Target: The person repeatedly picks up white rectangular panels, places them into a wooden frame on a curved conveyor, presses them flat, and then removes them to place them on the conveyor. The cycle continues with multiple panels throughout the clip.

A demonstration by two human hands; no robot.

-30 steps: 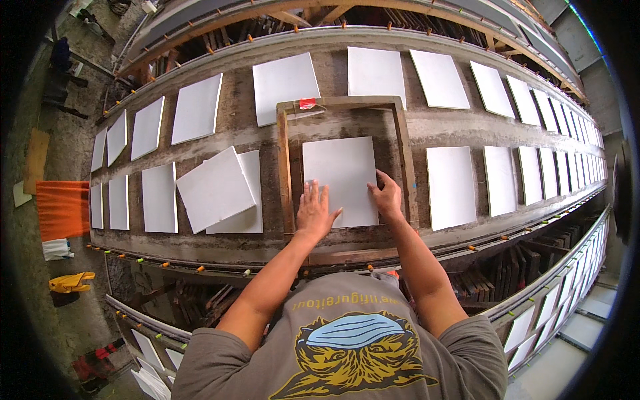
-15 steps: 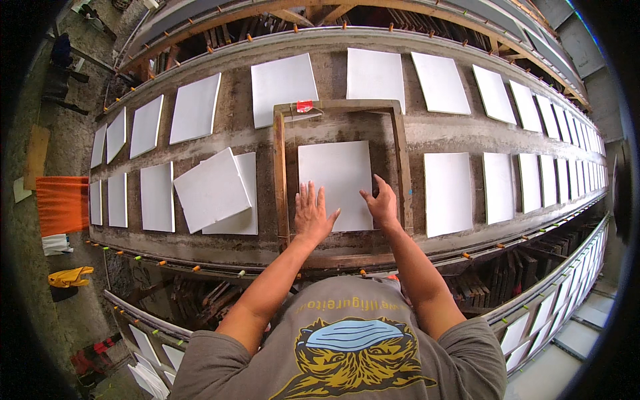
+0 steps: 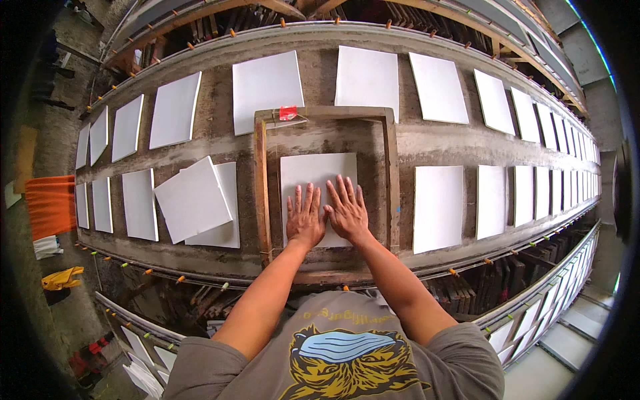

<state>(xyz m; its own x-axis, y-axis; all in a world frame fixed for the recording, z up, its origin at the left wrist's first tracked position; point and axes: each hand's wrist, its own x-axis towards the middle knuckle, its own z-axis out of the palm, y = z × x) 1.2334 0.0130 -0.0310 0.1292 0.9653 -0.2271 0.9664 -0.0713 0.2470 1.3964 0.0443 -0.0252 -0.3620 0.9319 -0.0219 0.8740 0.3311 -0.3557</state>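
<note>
Resting left hand (image 3: 305, 217) and right hand (image 3: 347, 212) side by side, with grip spread wide, holding nothing, on white panel (image 3: 320, 171) already set inside wooden frame (image 3: 261, 180) on bench (image 3: 440, 144); impossible to tell done from untouched among other white panels (image 3: 438, 210) outside.

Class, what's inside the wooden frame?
Inside the wooden frame is a white sheet with the left hand and right hand on it. The hands cover part of it; its underside is hidden.

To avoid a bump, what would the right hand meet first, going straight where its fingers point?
Past the white sheet beneath, the right hand would probably meet the far side of the wooden frame; heights are unclear.
</note>
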